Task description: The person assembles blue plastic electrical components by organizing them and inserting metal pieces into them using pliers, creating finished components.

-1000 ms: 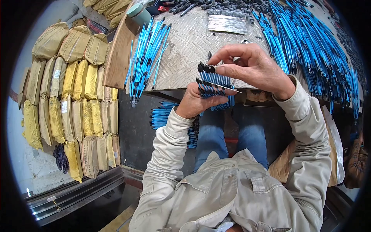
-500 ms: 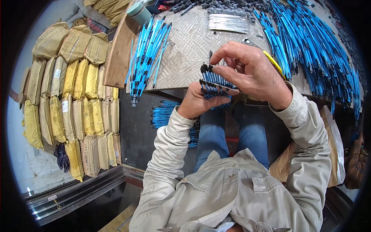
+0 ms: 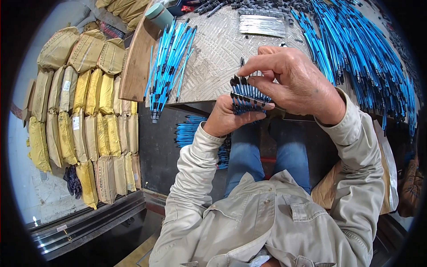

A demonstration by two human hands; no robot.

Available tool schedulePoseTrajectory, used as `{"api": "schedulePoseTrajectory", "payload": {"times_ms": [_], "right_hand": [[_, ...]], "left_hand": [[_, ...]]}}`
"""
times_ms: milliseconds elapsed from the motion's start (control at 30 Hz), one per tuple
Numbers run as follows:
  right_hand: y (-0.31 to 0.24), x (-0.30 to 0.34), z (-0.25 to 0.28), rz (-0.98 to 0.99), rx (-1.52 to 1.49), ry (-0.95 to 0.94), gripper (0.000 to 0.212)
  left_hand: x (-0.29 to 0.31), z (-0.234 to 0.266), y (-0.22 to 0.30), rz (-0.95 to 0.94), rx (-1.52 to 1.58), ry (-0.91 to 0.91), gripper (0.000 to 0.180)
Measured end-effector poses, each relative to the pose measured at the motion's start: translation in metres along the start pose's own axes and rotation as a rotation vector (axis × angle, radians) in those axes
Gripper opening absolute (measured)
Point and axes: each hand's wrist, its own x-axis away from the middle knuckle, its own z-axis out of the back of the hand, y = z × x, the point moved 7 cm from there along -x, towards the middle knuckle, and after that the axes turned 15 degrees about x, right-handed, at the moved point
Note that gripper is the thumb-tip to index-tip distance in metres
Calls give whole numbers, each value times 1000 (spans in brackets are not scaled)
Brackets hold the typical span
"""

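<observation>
Left hand point(image 3: 224, 118) – grip clamped round a bundle of blue sticks point(image 3: 250, 91) with black tips, held up at the near edge of the counter point(image 3: 211, 53), above the jeans point(image 3: 245, 155). Thin strip point(image 3: 243, 97) runs across the bundle. Right hand point(image 3: 296, 82) is over the black tips, thumb and forefinger close together – can't tell if that grip is pinched on one. On the counter: smaller blue batch point(image 3: 168, 66) left, big blue pile point(image 3: 356, 58) right, silvery rods point(image 3: 262, 27) between, farther back.
</observation>
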Motion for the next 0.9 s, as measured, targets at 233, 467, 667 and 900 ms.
{"api": "schedulePoseTrajectory", "payload": {"times_ms": [233,467,667,900], "right_hand": [[2,1,-5,82,-147,18,17],[-3,3,-7,130,-66,50,21],[-4,3,-11,14,-97,15,21],[11,5,-29,-218,-324,-200,18]], "left_hand": [[3,5,-9,167,69,7,22],[3,4,-3,120,48,5,21],[4,6,-5,51,-44,-8,22],[3,8,-4,103,75,23,23]]}}
